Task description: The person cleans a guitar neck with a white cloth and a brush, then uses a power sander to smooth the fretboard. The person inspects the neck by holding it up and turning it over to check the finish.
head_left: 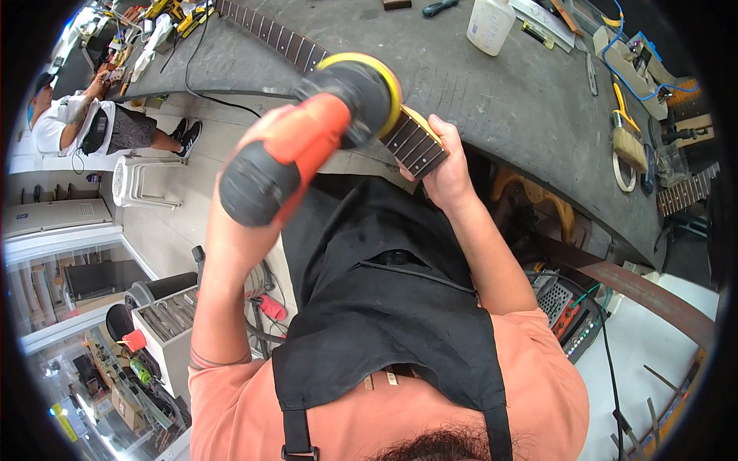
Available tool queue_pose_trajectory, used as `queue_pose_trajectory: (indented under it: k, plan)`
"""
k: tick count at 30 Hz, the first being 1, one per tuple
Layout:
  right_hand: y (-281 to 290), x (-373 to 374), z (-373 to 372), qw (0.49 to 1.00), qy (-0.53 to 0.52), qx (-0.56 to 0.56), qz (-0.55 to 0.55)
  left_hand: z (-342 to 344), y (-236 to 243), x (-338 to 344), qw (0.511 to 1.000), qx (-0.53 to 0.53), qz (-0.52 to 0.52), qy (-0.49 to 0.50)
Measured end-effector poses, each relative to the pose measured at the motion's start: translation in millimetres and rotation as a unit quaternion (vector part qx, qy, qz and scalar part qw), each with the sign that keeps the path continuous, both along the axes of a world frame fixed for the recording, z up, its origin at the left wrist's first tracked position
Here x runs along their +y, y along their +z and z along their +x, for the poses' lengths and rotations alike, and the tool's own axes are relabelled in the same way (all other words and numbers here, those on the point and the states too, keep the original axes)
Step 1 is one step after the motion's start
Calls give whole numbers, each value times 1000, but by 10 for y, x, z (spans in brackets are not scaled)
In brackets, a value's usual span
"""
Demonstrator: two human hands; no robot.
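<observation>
My left hand (260, 131) is closed on an orange and black random-orbital sander (307, 127), largely hidden behind its blurred body. The sander's yellow-rimmed pad (388, 84) lies over a guitar neck (407, 140) with a dark fretted fingerboard, which runs from the upper left down to my right hand (446, 165). That hand grips the neck's near end, thumb up along its pale wooden side. Whether the pad touches the wood cannot be told. A black apron (369, 307) covers my front beneath them.
A grey workbench (523, 100) carries a plastic bottle (488, 27), brush (629, 150), tools and another fretboard (684, 192). At left are a co-worker (77, 123), white stool (131, 180) and metal box (161, 319). A steel beam (646, 296) crosses the lower right.
</observation>
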State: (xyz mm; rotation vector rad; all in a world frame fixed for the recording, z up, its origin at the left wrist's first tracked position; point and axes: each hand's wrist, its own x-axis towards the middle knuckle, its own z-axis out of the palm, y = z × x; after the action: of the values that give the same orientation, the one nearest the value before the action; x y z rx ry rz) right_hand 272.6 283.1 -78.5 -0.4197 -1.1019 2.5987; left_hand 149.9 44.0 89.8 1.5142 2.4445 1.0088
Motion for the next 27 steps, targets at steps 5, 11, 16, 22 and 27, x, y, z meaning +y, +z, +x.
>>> queue_pose_trajectory:
  k: [5,11,16,22,27]
  plan:
    - [72,-27,-19,1000,-5,0,-31,95,-38,-3,1000,11,6,8]
    - [-31,-16,-5,999,-23,-8,-35,348,57,54,999,-32,6,9]
    - [0,-91,-42,996,-76,-22,-35,503,91,74,996,-91,-1,-3]
    - [-150,70,-10,997,30,69,-30,474,59,117,1000,-16,6,-1]
    - [-117,-55,-25,999,-51,5,-13,570,66,91,997,-73,-7,14]
